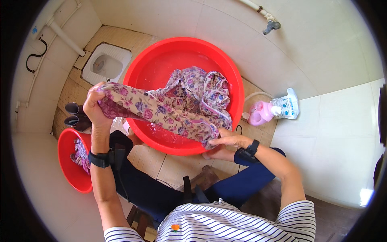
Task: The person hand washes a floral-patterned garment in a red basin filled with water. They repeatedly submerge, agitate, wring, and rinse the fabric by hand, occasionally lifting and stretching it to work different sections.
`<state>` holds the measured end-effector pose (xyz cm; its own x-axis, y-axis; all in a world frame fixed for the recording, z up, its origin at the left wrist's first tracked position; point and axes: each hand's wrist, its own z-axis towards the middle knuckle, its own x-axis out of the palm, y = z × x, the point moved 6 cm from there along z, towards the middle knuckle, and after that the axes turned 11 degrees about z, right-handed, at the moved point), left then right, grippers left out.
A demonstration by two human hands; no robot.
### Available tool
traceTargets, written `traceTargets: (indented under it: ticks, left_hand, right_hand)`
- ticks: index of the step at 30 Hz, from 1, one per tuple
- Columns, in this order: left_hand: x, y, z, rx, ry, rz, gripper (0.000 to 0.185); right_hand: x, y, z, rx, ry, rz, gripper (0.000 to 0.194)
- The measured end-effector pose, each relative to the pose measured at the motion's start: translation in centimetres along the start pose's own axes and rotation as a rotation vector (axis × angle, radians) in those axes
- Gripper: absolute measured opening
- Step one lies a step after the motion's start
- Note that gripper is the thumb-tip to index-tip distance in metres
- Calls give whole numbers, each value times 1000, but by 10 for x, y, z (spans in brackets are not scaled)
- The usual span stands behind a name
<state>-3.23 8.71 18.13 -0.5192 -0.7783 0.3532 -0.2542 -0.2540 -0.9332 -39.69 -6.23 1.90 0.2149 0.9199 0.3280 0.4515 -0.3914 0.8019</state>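
Note:
A floral-print cloth garment [172, 110], cream with pink and purple roses and pale piping, stretches between my two hands. My left hand [98, 106] grips one end, raised past the left rim of a large red plastic basin [184, 42]. At the basin's near right rim, my right hand [229, 138] holds another part of the cloth. The rest of the garment lies bunched in the basin's right half. Some water shows on the basin floor, partly hidden under the fabric.
A smaller red bucket [65, 166] with patterned cloth stands at left, near dark boots [77, 121]. Beyond is a squat toilet [105, 65]. At right sit a pink detergent bottle [260, 113] and a plastic refill pouch [288, 104]. A tap [271, 26] juts from the wall.

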Motion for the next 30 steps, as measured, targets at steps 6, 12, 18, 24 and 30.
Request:
traceTargets:
  ticks: [6,12,18,24,30]
  left_hand:
    - [25,29,8,-124,321,858,15]
    - [21,21,20,152,213,930,18]
    - [-14,0,41,94,54,291,17]
    - [-37,-10,42,54,-157,-19,18]
    - [-18,-13,43,103,-53,49,26]
  right_hand:
    - [29,-29,45,36,117,-711,47]
    - [57,-25,67,-9,225,-1112,54]
    - [-2,-33,72,98,197,222,51]
    - [-87,-61,67,281,-339,329,22]
    - [-104,35,145,-216,-634,-896,29]
